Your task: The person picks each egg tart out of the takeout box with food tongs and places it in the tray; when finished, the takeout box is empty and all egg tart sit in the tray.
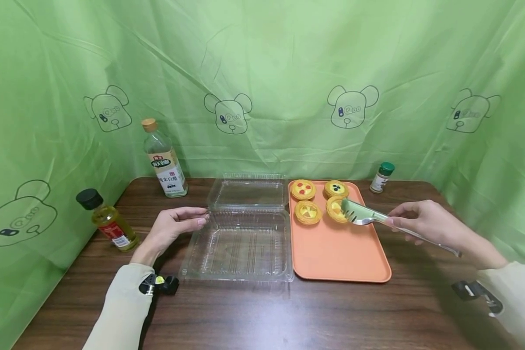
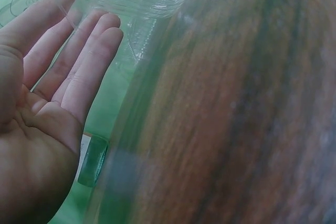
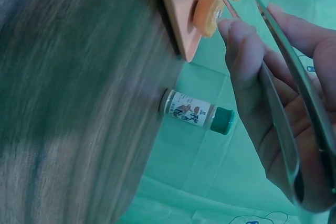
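A clear plastic hinged container (image 1: 238, 253) lies with its lid (image 1: 249, 192) folded back. My left hand (image 1: 170, 226) holds its left edge near the hinge between thumb and fingertips; the wrist view shows the plastic edge passing between them (image 2: 58, 72). In my right hand (image 1: 424, 223) is a pair of metal tongs (image 1: 376, 216), gripped along the arms. The tongs' toothed end is at a fruit-topped egg tart (image 1: 334, 206), the front right one on an orange tray (image 1: 339, 257). Beside it are three more tarts, including a yellow-topped one (image 1: 307, 213).
Behind these, a red-topped tart (image 1: 303, 189) and a dark-berry tart (image 1: 336, 188) sit on the tray. At left stand a vinegar bottle (image 1: 166, 165) and an oil bottle (image 1: 113, 226). A green-capped spice jar (image 1: 381, 178) is right of the tray. Green curtain surrounds the wooden table (image 1: 253, 316).
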{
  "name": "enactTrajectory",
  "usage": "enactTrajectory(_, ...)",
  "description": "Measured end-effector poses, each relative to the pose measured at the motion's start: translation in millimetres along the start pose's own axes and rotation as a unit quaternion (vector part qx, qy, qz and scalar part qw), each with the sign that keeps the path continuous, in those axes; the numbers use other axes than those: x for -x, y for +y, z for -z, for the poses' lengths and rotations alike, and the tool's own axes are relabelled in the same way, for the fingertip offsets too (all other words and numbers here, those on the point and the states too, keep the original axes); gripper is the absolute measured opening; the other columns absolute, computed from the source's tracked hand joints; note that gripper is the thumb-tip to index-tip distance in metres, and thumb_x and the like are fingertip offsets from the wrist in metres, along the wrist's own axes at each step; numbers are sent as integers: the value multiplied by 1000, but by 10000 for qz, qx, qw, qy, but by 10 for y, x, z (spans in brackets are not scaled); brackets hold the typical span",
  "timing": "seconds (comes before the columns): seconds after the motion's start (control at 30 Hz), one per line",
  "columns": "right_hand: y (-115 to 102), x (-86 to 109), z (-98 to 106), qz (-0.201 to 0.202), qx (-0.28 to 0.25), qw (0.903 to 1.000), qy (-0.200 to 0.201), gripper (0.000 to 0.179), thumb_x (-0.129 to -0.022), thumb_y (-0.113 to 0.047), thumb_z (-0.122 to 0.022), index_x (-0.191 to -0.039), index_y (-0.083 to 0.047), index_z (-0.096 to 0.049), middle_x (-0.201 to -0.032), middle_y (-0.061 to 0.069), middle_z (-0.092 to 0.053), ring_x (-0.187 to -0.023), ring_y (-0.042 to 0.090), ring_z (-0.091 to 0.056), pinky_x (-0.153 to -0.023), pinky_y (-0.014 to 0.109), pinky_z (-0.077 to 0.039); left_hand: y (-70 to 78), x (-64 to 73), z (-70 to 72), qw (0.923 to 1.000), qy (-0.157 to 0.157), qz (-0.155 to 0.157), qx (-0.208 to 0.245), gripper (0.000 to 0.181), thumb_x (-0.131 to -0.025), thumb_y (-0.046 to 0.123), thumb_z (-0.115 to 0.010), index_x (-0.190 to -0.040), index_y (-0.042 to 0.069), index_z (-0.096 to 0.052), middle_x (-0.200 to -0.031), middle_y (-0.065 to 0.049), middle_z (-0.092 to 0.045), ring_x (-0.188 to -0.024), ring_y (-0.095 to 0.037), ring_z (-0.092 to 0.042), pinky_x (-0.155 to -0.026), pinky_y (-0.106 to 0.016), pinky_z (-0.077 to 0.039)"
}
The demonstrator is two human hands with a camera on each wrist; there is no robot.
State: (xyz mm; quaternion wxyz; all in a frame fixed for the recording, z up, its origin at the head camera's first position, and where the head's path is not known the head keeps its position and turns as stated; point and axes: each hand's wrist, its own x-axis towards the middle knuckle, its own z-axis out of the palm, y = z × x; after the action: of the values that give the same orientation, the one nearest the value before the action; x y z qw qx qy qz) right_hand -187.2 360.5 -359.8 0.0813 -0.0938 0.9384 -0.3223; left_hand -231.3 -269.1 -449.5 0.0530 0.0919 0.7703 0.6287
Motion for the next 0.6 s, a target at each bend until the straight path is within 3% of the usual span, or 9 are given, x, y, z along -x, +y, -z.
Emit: enactTrajectory(0.6, 80, -67, -52, -331, -29, 9992, -232, 34, -105, -29, -70, -123, 1, -73, -80, 7, -73, -59, 23, -67, -52, 40, -60, 14, 18, -15, 9999, 11, -16, 99, 44, -94, 19, -85, -132, -1, -72, -119, -11, -78, -105, -18, -76, -89, -33, -61)
